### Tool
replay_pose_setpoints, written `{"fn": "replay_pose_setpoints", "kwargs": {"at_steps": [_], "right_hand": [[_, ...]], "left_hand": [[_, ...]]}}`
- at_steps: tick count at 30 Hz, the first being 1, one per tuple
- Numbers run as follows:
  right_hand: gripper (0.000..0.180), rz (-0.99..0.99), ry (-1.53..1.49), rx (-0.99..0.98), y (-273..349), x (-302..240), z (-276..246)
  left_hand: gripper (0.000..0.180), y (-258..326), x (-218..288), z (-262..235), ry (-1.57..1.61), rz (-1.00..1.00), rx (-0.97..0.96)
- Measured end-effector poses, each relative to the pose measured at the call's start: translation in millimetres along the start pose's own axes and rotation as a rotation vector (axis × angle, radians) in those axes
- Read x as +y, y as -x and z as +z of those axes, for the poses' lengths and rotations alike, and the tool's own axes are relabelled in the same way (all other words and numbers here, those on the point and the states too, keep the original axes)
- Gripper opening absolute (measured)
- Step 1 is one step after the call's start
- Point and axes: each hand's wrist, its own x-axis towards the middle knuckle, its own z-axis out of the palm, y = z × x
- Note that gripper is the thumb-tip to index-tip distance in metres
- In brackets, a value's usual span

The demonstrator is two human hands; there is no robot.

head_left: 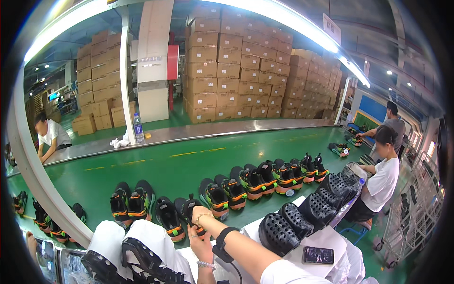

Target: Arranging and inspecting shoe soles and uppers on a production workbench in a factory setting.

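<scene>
A black shoe with an orange and green sole point(185, 211) stands at the near edge of the green conveyor belt point(189, 163). My right hand point(202, 215), with a thin bracelet and a black strap on the forearm, rests curled over the shoe's top. My left hand point(199, 245), wearing a bead bracelet, comes up from below and grips the shoe's near side. More shoes of the same kind point(255, 180) stand in a row along the belt on both sides of it.
Black perforated clogs point(286, 226) and a phone point(318, 255) lie on the white table at right. White-wrapped items point(142, 244) sit at lower left. A seated person point(382, 177) works at right, another person point(49, 135) at far left. A water bottle point(137, 128) and stacked cardboard boxes point(236, 71) stand beyond the belt.
</scene>
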Motion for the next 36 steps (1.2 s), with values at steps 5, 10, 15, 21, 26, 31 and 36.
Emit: {"fn": "replay_pose_setpoints", "kwargs": {"at_steps": [5,10,15,21,26,31,36], "right_hand": [[0.024,-0.107,0.122,0.032,10.4,-12.7,-10.4],[0.023,-0.129,0.151,0.006,-9.1,-16.0,1.2],[0.026,-0.153,0.055,0.021,-18.3,-16.6,4.3],[0.019,-0.504,-0.007,0.010,66.5,-12.6,-24.8],[0.025,-0.761,-0.341,0.358,231.5,63.7,-126.1],[0.022,-0.526,-0.601,0.589,323.7,156.3,-135.2],[0.017,-0.191,-0.762,0.714,383.1,237.6,-104.2]], "left_hand": [[0.049,0.7,11.2,-9.8,0.023,-0.095,-0.039],[0.043,3.5,10.4,-3.0,0.061,-0.089,0.005],[0.035,-1.2,7.1,-8.1,0.141,-0.133,0.020],[0.029,-0.3,-22.6,-24.7,0.136,-0.114,-0.050],[0.017,19.3,18.6,-28.9,0.234,-0.075,-0.179],[0.029,44.4,3.3,-37.0,-0.028,-0.001,-0.166],[0.025,47.7,-0.2,-31.9,-0.175,0.065,-0.095]]}}
